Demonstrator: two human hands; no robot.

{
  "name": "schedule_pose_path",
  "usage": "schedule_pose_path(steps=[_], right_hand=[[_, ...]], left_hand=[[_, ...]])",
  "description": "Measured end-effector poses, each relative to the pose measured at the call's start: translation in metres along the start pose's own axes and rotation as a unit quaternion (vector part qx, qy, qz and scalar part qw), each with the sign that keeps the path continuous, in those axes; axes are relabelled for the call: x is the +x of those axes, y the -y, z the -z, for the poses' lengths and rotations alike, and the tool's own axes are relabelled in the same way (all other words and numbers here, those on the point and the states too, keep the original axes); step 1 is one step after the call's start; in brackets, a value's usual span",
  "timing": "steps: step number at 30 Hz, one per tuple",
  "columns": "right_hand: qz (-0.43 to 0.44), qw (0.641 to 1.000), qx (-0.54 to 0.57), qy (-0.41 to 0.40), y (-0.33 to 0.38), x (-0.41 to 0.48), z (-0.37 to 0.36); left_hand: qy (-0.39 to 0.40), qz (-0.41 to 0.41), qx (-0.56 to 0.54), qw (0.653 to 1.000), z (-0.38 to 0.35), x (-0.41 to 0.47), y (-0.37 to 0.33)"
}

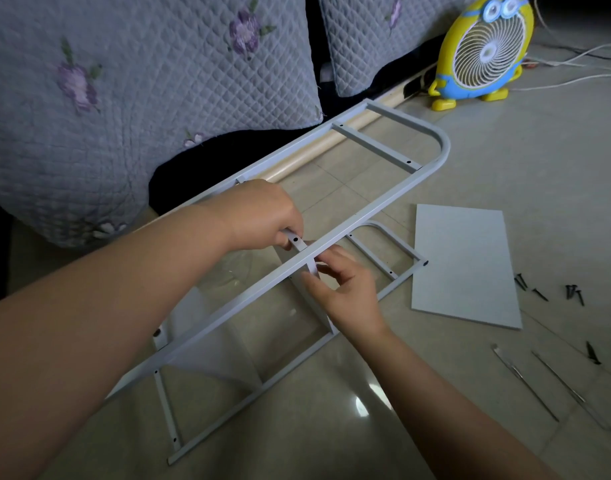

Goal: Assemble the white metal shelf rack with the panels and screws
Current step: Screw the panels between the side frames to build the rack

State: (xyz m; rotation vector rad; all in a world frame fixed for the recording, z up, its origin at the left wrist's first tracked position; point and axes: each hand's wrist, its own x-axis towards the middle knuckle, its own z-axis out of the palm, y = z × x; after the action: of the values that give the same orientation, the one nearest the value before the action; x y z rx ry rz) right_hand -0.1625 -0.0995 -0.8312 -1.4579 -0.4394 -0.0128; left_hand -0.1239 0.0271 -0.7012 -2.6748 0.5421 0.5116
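Your left hand (262, 216) is at centre frame, fingers curled round a short crossbar (294, 241) of the raised side frame (366, 218). That white frame slants from lower left up to its rounded end at upper right, near the quilted cover (141, 81). Just below and right, your right hand (349, 296) pinches the top edge of the upright panel (313, 268), fingers narrow on it, right under the long rail. The panel stands between the raised frame and the second side frame (401, 281), which lies flat on the tiled floor (505, 150). Whether the panel edge is actually seated against the crossbar, I can't tell.

At right of frame, a loose panel (465, 268) lies flat on the floor. Dark screws (574, 292) are scattered just beyond its right edge. Two long thin metal tools (525, 382) lie side by side at lower right. At upper right stands a yellow cartoon fan (484, 50).
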Motion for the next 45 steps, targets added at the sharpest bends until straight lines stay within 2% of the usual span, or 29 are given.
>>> schedule_pose_path(steps=[2,5,8,11,30,33,36,41,45], right_hand=[[0.038,0.993,-0.089,-0.065,0.001,-0.001,-0.009],[0.101,0.961,-0.204,-0.159,-0.001,0.002,-0.017],[0.143,0.939,-0.263,-0.171,-0.002,0.003,-0.013],[0.160,0.933,-0.275,-0.170,-0.001,0.003,-0.012],[0.138,0.941,-0.262,-0.163,0.005,0.004,-0.013],[0.072,0.982,-0.162,-0.067,0.007,0.003,-0.006],[0.020,0.997,-0.066,0.020,0.009,0.005,0.008],[-0.006,1.000,-0.008,0.012,0.002,0.008,0.012],[0.014,0.999,-0.030,-0.002,-0.003,0.004,0.007]], left_hand=[[-0.001,0.002,-0.004,1.000,0.001,0.000,0.000],[-0.001,0.006,-0.008,1.000,0.001,0.000,0.001],[-0.002,0.005,-0.015,1.000,0.001,0.000,0.001],[-0.002,0.004,-0.017,1.000,0.000,0.000,0.001],[0.009,-0.005,0.000,1.000,-0.002,0.002,0.003],[0.012,-0.008,0.011,1.000,-0.004,0.001,0.003],[0.013,-0.010,0.018,1.000,-0.003,0.001,0.002],[0.013,-0.010,0.019,1.000,-0.002,0.001,0.001],[0.015,-0.014,0.033,0.999,-0.002,0.002,0.001]])
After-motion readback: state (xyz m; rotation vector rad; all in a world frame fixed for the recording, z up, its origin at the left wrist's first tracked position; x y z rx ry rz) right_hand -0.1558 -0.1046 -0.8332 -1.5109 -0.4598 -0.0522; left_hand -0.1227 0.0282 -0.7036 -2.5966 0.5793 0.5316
